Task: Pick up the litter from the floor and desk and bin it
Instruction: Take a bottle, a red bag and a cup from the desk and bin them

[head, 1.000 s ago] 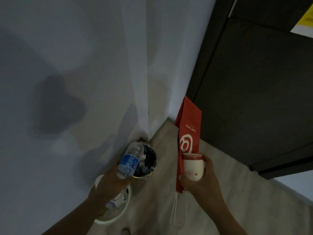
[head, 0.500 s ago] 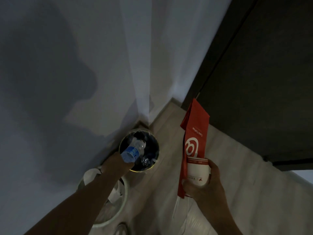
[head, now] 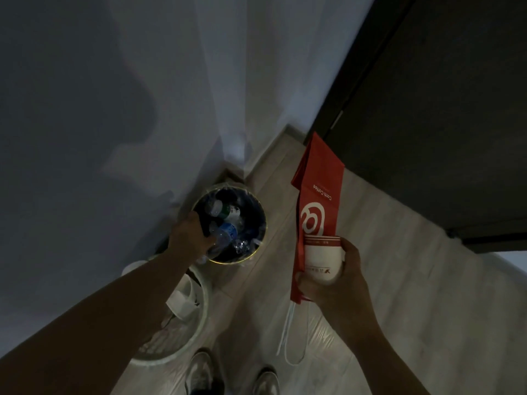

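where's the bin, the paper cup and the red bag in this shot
round dark-lined waste bin (head: 231,262), head view, on its lit near rim
white paper cup with red band (head: 323,263), head view, on its side wall
flat red paper bag (head: 320,192), head view, on its printed front panel

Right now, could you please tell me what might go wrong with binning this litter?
1. The bin holds several bottles; the blue-label bottle by the left hand lies near the rim and may roll out.
2. The right hand has cup and long red bag in one grip; either could slip, and the bag may not fit.
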A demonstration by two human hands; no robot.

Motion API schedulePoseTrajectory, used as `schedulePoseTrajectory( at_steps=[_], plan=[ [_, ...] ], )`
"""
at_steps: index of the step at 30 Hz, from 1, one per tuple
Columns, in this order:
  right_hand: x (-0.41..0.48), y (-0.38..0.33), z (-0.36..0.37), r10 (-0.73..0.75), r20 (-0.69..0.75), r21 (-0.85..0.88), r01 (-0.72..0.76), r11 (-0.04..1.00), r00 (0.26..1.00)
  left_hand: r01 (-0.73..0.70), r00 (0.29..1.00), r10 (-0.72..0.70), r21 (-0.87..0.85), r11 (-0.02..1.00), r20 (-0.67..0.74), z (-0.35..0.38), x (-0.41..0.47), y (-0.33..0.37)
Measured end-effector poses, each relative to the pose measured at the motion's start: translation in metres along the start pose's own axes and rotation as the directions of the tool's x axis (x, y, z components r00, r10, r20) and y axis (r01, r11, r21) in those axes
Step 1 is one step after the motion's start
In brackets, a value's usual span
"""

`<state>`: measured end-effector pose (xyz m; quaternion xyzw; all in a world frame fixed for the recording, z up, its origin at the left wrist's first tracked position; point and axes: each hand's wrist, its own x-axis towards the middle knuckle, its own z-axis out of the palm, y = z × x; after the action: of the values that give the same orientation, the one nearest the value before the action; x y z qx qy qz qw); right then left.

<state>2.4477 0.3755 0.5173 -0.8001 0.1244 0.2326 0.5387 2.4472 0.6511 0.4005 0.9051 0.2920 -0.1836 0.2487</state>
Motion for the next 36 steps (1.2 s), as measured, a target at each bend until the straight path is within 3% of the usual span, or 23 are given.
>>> schedulePoseTrajectory(
  at_steps=[5,10,15,19,25,29,33,36],
  plan=[
    [0.000,0.007,0.010,0.012,0.022,-0.026,-0.012,1.000,1.000,0.005,0.999,-0.009,0.078,0.997,0.050,0.000,-0.008,-0.007],
    [-0.004,0.011,0.023,0.017,0.053,-0.056,-0.014,0.998,0.998,-0.044,0.987,0.039,0.024,0.999,0.157,-0.001,-0.023,-0.020],
    [-0.012,0.020,0.048,0.049,0.137,-0.087,-0.037,0.995,0.989,-0.084,0.992,0.087,-0.037,0.996,0.086,-0.004,-0.054,-0.043],
    [-0.022,0.032,0.076,0.114,0.240,-0.148,-0.080,0.986,0.964,0.041,0.982,-0.052,0.067,0.997,0.182,0.000,-0.086,-0.091],
    [-0.047,0.053,0.131,0.230,0.407,-0.304,-0.106,0.947,0.884,0.212,0.953,-0.193,-0.057,0.976,0.232,0.000,-0.139,-0.162],
    [-0.066,0.073,0.174,0.345,0.512,-0.421,-0.120,0.899,0.787,0.288,0.936,-0.277,-0.019,0.957,0.215,0.002,-0.168,-0.204],
    [-0.074,0.094,0.212,0.500,0.493,-0.519,-0.222,0.826,0.712,0.343,0.918,-0.325,-0.045,0.938,0.226,0.006,-0.191,-0.236],
    [-0.072,0.107,0.235,0.616,0.440,-0.485,-0.404,0.776,0.654,0.373,0.911,-0.361,-0.028,0.927,0.198,0.013,-0.202,-0.253]
  ],
)
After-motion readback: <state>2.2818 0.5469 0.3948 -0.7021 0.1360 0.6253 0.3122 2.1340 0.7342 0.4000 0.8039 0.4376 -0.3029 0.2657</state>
